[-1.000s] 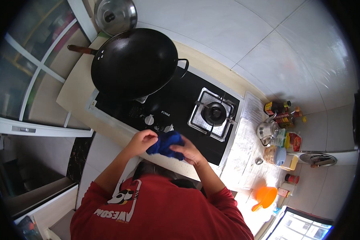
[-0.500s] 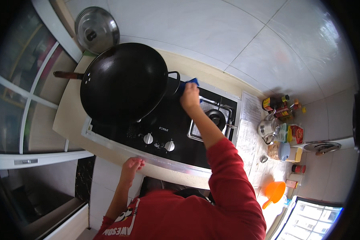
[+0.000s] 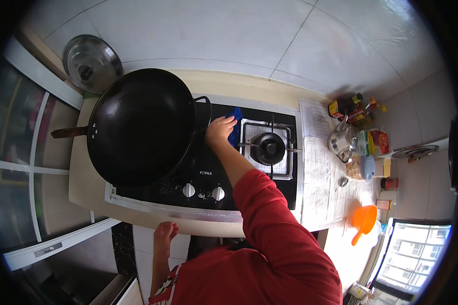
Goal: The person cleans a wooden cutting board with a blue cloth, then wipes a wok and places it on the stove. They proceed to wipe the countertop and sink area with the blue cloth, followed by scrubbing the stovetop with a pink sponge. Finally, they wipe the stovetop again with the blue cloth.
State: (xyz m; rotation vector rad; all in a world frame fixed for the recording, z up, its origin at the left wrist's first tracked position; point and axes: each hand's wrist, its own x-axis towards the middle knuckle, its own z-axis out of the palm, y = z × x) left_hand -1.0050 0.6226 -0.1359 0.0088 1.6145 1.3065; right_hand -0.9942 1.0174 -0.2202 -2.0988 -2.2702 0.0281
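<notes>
My right hand is closed on a blue cloth, pressed to the black glass top of the gas stove. It sits between the handle loop of a big black wok and the right burner with its square metal tray. The wok rests over the left side of the stove, its wooden handle pointing left, and hides what lies beneath it. In front of the counter's near edge hangs my left hand, fingers curled in with nothing visible in them.
A steel lid leans on the wall at the back left. To the right stand a kettle, several bottles, jars, and an orange ladle-shaped scoop. Two white knobs line the stove's front. Glass-paned cabinet doors border the left.
The view has shifted. My right hand with the blue cloth has moved nearer me along the glass, between the wok and right burner. My left hand stays low by the counter edge.
</notes>
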